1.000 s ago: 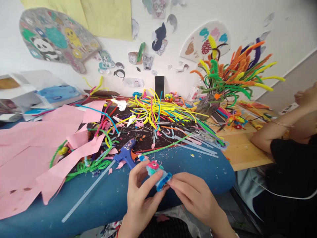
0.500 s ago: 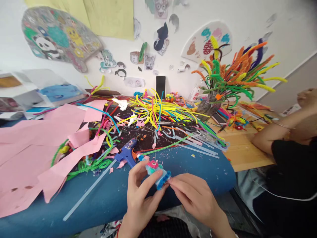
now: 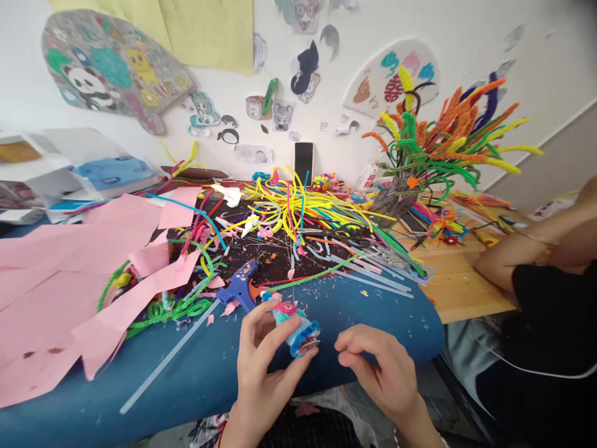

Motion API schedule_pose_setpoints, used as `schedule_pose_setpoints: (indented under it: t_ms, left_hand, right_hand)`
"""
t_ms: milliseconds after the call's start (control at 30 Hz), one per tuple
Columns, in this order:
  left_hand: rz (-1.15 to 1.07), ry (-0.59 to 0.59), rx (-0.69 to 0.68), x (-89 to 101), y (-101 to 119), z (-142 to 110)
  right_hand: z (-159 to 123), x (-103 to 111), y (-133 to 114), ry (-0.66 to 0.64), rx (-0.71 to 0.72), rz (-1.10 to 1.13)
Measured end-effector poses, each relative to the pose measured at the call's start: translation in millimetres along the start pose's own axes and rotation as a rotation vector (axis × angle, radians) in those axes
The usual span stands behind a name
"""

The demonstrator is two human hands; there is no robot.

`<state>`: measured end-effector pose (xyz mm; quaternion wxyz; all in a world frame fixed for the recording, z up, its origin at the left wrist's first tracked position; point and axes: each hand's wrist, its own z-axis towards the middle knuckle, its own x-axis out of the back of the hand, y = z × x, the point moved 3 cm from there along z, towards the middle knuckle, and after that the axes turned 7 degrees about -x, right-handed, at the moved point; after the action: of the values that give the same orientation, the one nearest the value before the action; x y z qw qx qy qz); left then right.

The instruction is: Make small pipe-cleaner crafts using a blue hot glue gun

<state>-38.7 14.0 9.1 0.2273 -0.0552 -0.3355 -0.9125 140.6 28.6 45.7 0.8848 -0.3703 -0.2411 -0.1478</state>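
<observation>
My left hand (image 3: 268, 367) is closed around a small fuzzy pipe-cleaner craft (image 3: 298, 333). The craft is light blue with a darker blue ruffled rim and a pink flower shape on its side. Its open end points right toward me and shows a brown and greyish inside. My right hand (image 3: 380, 364) hovers a little to the right, apart from the craft, thumb and forefinger curled close together. Whatever may be between those fingertips is too small to make out. Just beyond my left hand lies a blue glue gun (image 3: 237, 289) with a long translucent glue stick (image 3: 170, 358) in it.
Pink sheets (image 3: 41, 298) cover the left side. Yellow pipe cleaners (image 3: 308, 208) and loose glue sticks (image 3: 377, 277) lie behind my hands. A phone (image 3: 303, 162) leans on the wall. Pipe-cleaner stems (image 3: 433, 143) stand in a vase at right, near another person's arm (image 3: 522, 246).
My right hand has drawn away from the craft's rim to the right. The craft has turned in my left hand so its open end shows more. The other person's arm has shifted slightly.
</observation>
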Motion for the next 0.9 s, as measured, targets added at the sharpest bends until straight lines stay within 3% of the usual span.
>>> schedule_pose_setpoints:
  t_ms: [233, 500, 767, 900]
  left_hand:
    - [0.014, -0.053, 0.017, -0.3, -2, 0]
    - [-0.052, -0.144, 0.085, -5.7, -8, -1]
    - [-0.14, -0.162, 0.112, -11.7, -11, -1]
    - [-0.16, -0.128, 0.11, -12.3, -9, 0]
  right_hand:
    - [17, -3, -7, -0.238, 0.303, -0.328]
    - [28, 5, -9, -0.397, 0.426, -0.51]
    - [24, 5, -4, -0.483, 0.346, -0.471]
    - [22, 4, -4, -0.414, 0.281, -0.372]
